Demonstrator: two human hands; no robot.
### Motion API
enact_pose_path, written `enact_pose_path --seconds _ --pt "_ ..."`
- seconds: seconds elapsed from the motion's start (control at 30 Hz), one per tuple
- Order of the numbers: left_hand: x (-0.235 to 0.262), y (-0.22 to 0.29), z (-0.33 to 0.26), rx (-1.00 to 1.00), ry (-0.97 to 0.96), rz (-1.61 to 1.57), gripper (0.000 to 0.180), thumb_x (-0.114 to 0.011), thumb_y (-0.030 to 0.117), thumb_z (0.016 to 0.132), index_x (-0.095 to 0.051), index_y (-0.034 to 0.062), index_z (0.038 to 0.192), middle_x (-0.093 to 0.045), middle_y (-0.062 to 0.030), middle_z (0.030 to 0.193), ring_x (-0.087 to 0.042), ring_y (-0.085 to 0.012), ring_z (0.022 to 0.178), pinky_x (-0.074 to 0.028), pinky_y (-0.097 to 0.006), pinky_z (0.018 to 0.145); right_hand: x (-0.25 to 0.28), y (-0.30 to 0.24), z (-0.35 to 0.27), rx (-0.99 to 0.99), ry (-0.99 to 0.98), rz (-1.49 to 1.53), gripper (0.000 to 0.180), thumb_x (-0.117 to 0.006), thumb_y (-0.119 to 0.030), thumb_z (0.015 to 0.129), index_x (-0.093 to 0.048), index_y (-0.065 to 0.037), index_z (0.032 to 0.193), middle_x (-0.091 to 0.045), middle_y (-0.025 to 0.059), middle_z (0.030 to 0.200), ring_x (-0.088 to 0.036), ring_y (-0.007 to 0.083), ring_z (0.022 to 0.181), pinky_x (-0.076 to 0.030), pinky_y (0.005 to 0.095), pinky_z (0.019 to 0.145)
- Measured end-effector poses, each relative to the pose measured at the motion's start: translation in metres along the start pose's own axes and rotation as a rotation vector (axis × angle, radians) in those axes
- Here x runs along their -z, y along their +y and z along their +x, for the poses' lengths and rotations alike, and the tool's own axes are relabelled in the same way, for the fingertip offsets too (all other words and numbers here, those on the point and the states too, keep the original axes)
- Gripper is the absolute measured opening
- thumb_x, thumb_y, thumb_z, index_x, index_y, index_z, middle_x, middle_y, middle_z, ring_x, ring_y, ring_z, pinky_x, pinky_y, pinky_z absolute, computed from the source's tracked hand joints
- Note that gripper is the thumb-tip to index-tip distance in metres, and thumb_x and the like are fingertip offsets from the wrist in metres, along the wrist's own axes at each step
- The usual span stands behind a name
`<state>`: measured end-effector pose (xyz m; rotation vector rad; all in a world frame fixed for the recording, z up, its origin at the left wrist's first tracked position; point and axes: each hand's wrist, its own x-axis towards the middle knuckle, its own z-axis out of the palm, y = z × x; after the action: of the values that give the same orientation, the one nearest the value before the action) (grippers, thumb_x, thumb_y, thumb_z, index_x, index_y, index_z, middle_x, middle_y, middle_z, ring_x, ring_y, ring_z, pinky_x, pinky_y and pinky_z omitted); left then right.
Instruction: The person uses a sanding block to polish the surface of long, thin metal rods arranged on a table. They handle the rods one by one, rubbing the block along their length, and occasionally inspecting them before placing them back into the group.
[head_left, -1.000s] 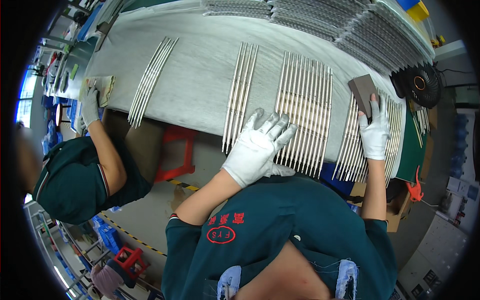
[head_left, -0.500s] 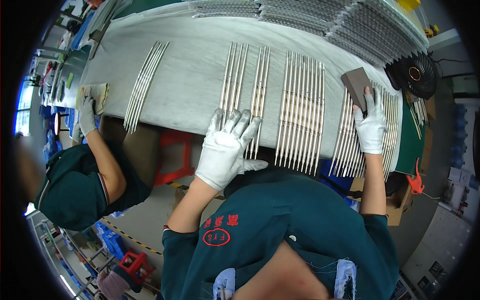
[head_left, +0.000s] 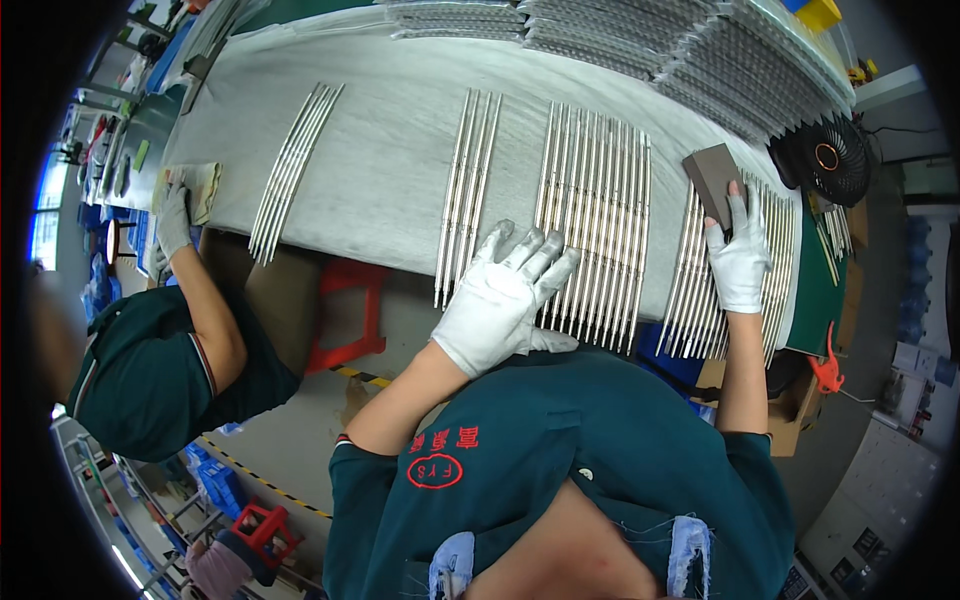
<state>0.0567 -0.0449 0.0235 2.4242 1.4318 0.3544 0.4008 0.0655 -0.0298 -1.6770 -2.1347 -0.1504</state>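
Both of my hands wear white gloves. My left hand (head_left: 505, 300) lies with fingers spread at the lower left edge of a wide group of slim silvery metal rods (head_left: 597, 220); its fingertips rest on or just over them. Left of it lies a narrower group of rods (head_left: 468, 185). My right hand (head_left: 738, 262) grips a flat grey-brown block (head_left: 712, 178) between thumb and fingers. The block sits over the upper left part of another rod group (head_left: 692, 290) at the table's right side, and the hand covers some of those rods.
A grey cloth covers the table (head_left: 390, 130). Stacked clear packaging trays (head_left: 690, 60) line its far side, beside a black fan (head_left: 825, 155). At the left, a co-worker (head_left: 150, 370) sits near several more rods (head_left: 292, 175). A red stool (head_left: 350, 315) stands below the table edge.
My left hand has moved right, and the small set of rods under it now lies against the wide group. My right hand with the block has barely moved.
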Motion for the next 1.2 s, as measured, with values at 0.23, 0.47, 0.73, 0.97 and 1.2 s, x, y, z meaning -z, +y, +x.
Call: enact_pose_path --seconds 0.23,0.47,0.73,0.97,1.2 --pt "0.015 -0.052 -0.029 0.211 0.067 0.252 0.106 -0.057 0.075 0.076 -0.036 0.0029 0.151 -0.046 -0.0255 0.146 -0.043 -0.0418 0.136 -0.024 -0.056 0.118 0.0 0.001 -0.002 -0.012 -0.01 -0.021 0.065 -0.068 -0.033 0.089 -0.045 -0.018 0.148 -0.04 0.0214 0.152 -0.048 0.0424 0.132 -0.042 0.0499 0.107" --pt "0.007 -0.034 -0.019 0.088 -0.003 0.149 0.104 -0.065 0.068 0.075 -0.038 0.0013 0.149 -0.041 -0.0247 0.15 -0.04 -0.0438 0.138 -0.024 -0.055 0.119 -0.002 0.003 -0.001 -0.021 -0.028 -0.046 0.066 -0.066 -0.036 0.09 -0.044 -0.018 0.149 -0.039 0.0204 0.153 -0.046 0.0417 0.133 -0.041 0.05 0.108" --pt "0.002 -0.021 -0.014 0.055 0.087 0.044 0.108 -0.074 0.065 0.067 -0.037 0.0047 0.149 -0.046 -0.0278 0.145 -0.043 -0.0459 0.134 -0.025 -0.056 0.118 0.012 -0.004 0.008 -0.046 -0.097 -0.009 0.065 -0.069 -0.031 0.089 -0.047 -0.012 0.147 -0.043 0.0202 0.151 -0.05 0.0406 0.131 -0.042 0.047 0.108" --pt "-0.008 -0.029 -0.03 0.137 0.113 0.089 0.118 -0.077 0.065 0.061 -0.029 0.0067 0.153 -0.045 -0.0294 0.143 -0.042 -0.048 0.133 -0.023 -0.06 0.117 0.043 -0.084 0.09 0.043 -0.305 0.609 0.074 -0.07 -0.046 0.085 -0.05 -0.008 0.146 -0.052 0.0175 0.147 -0.051 0.0323 0.135 -0.039 0.0396 0.113" --pt "-0.008 -0.031 -0.027 0.106 0.126 0.051 0.124 -0.082 0.062 0.055 -0.027 0.0129 0.155 -0.045 -0.0273 0.143 -0.04 -0.0466 0.135 -0.022 -0.062 0.117 -0.049 -0.171 0.171 0.155 -0.621 1.155 0.075 -0.07 -0.057 0.086 -0.056 -0.011 0.143 -0.064 0.0081 0.132 -0.057 0.02 0.122 -0.039 0.0316 0.109"
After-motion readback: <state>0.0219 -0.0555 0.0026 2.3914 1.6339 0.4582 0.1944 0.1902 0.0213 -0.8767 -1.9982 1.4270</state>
